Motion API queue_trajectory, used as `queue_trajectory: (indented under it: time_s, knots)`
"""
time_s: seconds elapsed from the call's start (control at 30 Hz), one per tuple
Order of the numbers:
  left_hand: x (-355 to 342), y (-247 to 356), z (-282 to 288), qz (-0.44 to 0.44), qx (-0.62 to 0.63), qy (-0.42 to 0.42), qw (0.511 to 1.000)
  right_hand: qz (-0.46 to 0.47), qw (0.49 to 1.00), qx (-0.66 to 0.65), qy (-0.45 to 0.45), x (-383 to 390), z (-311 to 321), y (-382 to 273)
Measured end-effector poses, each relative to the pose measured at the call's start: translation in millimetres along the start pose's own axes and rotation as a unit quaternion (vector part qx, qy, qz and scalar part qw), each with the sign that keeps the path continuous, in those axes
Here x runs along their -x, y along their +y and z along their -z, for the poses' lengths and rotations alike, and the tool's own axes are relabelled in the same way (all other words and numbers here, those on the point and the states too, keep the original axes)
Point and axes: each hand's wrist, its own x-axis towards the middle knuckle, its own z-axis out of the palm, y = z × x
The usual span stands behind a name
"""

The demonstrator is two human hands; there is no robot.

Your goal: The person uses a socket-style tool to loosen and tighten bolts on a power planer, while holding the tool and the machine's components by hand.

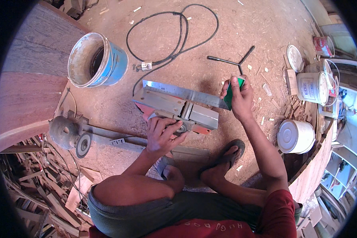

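Note:
An electric hand planer [158,102] lies on its back with its metal sole facing up, and the slot between the two sole plates shows. My left hand [162,133] grips the planer's near side, fingers curled beside a round part. In my right hand [244,99] is the green handle of a try square [178,92], pinched between thumb and fingers. The square's long steel blade runs leftward along the planer's far edge. Whether the blade touches the sole along its full length I cannot tell.
A black cable [182,33] loops beyond the planer, near a Y-shaped wrench [238,63]. A blue bucket [117,65] stands far left, a bench grinder [65,133] at left. White tubs [295,137] line the right. Wood scraps [47,186] pile at lower left; my sandalled foot [226,160] is close.

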Motion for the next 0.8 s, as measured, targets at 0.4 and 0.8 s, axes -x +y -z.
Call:
queue_trajectory:
  time_s: [0.4, 0.8]
  knots:
    - [-3.6, 0.6, 2.0, -0.007, 0.002, -0.002, 1.0, 0.009, 0.999, -0.042, 0.012, 8.8, -5.4, 19.9]
    - [-3.7, 1.8, 2.8, 0.001, 0.002, -0.004, 1.0, 0.01, 0.999, -0.035, 0.014, 14.3, -4.5, 23.3]
